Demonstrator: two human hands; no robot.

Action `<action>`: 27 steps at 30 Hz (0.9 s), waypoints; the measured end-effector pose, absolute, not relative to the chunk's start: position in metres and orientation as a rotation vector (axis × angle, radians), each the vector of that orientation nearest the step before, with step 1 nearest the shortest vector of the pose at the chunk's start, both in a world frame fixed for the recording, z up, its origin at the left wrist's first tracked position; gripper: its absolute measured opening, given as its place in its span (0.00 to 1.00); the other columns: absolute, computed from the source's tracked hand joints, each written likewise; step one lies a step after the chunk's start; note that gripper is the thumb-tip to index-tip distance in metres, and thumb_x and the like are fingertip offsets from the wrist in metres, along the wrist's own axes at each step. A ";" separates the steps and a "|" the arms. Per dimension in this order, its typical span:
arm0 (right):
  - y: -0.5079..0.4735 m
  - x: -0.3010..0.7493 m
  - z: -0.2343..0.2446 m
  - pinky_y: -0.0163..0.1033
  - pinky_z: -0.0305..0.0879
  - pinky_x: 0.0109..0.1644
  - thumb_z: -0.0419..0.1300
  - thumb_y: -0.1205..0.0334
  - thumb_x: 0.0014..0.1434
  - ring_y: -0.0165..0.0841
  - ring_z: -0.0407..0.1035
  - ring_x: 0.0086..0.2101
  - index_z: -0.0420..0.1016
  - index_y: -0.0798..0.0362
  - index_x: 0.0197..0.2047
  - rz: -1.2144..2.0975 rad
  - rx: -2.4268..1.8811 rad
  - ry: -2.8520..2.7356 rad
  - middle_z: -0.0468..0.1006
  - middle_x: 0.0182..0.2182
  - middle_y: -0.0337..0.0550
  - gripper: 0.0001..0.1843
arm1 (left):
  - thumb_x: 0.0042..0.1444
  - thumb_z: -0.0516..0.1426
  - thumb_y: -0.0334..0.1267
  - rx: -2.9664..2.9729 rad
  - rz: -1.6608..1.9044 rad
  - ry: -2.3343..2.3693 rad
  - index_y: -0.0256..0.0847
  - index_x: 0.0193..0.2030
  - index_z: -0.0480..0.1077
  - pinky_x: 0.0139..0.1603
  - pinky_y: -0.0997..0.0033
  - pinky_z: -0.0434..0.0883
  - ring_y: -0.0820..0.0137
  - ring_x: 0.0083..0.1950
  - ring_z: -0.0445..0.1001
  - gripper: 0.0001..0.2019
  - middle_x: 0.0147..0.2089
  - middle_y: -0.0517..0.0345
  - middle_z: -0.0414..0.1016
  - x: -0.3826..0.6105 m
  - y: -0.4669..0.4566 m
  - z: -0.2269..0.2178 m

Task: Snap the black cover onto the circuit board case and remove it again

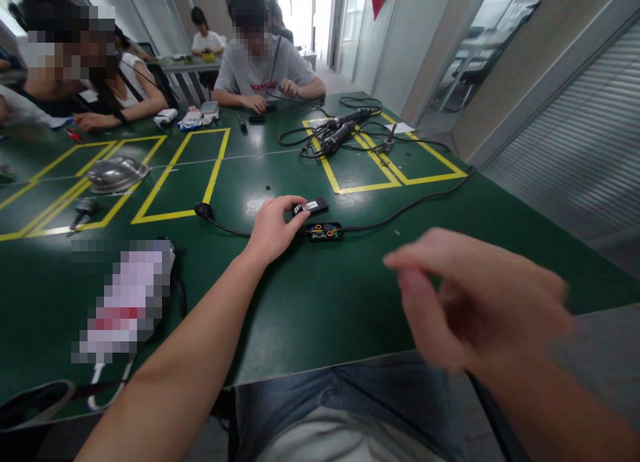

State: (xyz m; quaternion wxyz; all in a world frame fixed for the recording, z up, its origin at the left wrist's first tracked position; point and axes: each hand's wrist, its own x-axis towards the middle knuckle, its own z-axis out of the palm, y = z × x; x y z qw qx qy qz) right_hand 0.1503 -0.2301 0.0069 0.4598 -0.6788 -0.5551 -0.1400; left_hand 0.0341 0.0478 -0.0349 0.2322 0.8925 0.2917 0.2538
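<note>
Green table [300, 309], with an open circuit box [325, 233] at frame centre.
Just above it, my left hand [274, 229] pinches a black cover [311, 207] between thumb and fingers; a cable [363, 229] trails off rightward. Lower right, my right hand [480, 302] is blurred and curled; I can't tell whether it grips anything. Black tools [334, 141] lie beyond.

Looks like an electronics workshop or assembly room, judging by the long green bench [310, 309] marked with yellow rectangles [173, 217], corded black tools [336, 139], an exposed circuit board [326, 232], and people [250, 72] seated along its far side.
</note>
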 end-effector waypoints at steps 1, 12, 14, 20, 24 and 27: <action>-0.205 0.165 0.008 0.45 0.73 0.36 0.68 0.61 0.65 0.40 0.78 0.34 0.85 0.41 0.42 -0.362 -1.677 -1.352 0.85 0.35 0.42 0.05 | 0.69 0.66 0.37 2.452 0.694 0.742 0.46 0.59 0.85 0.63 0.52 0.77 0.55 0.57 0.81 0.14 0.56 0.52 0.89 0.034 0.046 -0.034; -0.100 0.227 -0.062 0.56 0.70 0.59 0.63 0.54 0.71 0.47 0.79 0.46 0.88 0.45 0.43 0.157 -1.970 -1.349 0.89 0.42 0.46 0.11 | 0.67 0.68 0.39 2.526 0.446 0.457 0.49 0.59 0.86 0.68 0.50 0.75 0.55 0.59 0.82 0.14 0.58 0.53 0.89 0.032 0.040 -0.033; -0.100 0.223 -0.062 0.59 0.68 0.60 0.65 0.54 0.71 0.49 0.78 0.48 0.89 0.43 0.43 0.144 -2.012 -1.348 0.89 0.44 0.47 0.09 | 0.68 0.68 0.40 2.552 0.422 0.465 0.48 0.59 0.86 0.67 0.51 0.76 0.55 0.58 0.82 0.15 0.57 0.53 0.89 0.032 0.041 -0.032; -0.094 0.222 -0.059 0.58 0.68 0.61 0.67 0.54 0.70 0.48 0.78 0.49 0.88 0.44 0.37 0.172 -2.057 -1.298 0.88 0.44 0.46 0.09 | 0.68 0.68 0.41 2.601 0.369 0.471 0.47 0.61 0.86 0.65 0.51 0.76 0.54 0.56 0.83 0.16 0.55 0.51 0.89 0.033 0.041 -0.029; -0.093 0.223 -0.064 0.57 0.69 0.60 0.68 0.54 0.69 0.47 0.77 0.48 0.87 0.44 0.36 0.129 -2.026 -1.290 0.88 0.43 0.45 0.10 | 0.67 0.69 0.39 2.622 0.355 0.457 0.46 0.61 0.85 0.64 0.52 0.76 0.54 0.56 0.83 0.17 0.56 0.50 0.89 0.033 0.041 -0.029; -0.093 0.221 -0.064 0.58 0.68 0.60 0.67 0.54 0.69 0.49 0.77 0.49 0.88 0.43 0.37 0.130 -2.038 -1.281 0.88 0.44 0.46 0.10 | 0.67 0.69 0.39 2.629 0.359 0.462 0.47 0.60 0.85 0.64 0.51 0.77 0.54 0.56 0.83 0.16 0.56 0.51 0.89 0.033 0.041 -0.028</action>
